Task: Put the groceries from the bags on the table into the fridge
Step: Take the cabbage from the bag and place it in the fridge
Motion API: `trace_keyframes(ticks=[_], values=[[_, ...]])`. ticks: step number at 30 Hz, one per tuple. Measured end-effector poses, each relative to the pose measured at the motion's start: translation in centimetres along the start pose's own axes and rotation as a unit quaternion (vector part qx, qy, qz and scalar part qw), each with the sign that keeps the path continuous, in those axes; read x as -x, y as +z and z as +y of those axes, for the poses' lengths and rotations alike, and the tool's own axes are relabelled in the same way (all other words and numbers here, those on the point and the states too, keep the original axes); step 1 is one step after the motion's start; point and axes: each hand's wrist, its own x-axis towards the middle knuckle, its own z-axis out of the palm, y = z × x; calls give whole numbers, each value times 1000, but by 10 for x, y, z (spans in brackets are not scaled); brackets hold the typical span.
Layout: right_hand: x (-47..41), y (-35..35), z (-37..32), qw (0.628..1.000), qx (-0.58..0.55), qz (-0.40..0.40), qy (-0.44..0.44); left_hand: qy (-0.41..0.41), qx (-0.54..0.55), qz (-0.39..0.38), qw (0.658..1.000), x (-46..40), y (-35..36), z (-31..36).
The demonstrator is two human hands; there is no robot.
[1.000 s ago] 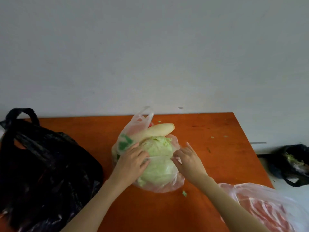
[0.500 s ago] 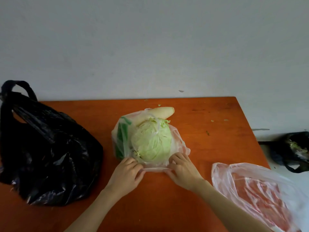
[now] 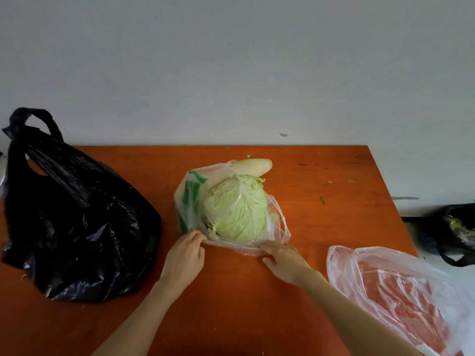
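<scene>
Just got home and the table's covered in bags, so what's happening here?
Someone is unpacking groceries. Both hands grip the near edge of a clear plastic bag on the orange table: the left hand at its left corner, the right hand at its right. A cabbage and a white radish lie exposed in it. A black bag sits to the left and a clear bag with red contents to the right.

Single head-worn camera is looking forward and down from close above the orange wooden table (image 3: 257, 304), facing the grey wall (image 3: 231, 60).
</scene>
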Motion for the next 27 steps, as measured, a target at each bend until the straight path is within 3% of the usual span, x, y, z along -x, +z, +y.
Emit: trace_keyframes(ticks=[5,8,15,18,20,22,25,27], values=[[-15,-9,2,978,-178,59,95,13,-76,54,996,-10,-11,-3],[-22,-12,-4,971,-208,41,113,-34,-36,58,997,-26,-22,7],[-26,-18,-10,943,-278,77,167,20,-4,118,993,-76,-64,9],[-26,-22,-11,942,-276,67,178,-90,29,48,994,-91,-54,-7],[-27,-23,-10,948,-263,45,172,-233,158,-11,959,-88,-46,-19],[-28,-23,-8,949,-260,32,175,-285,197,18,938,-79,-41,-23],[-31,-33,-9,921,-316,90,211,-150,93,164,970,-73,-43,-13],[-34,-41,-8,846,-439,145,266,-34,90,194,976,-82,-50,6]])
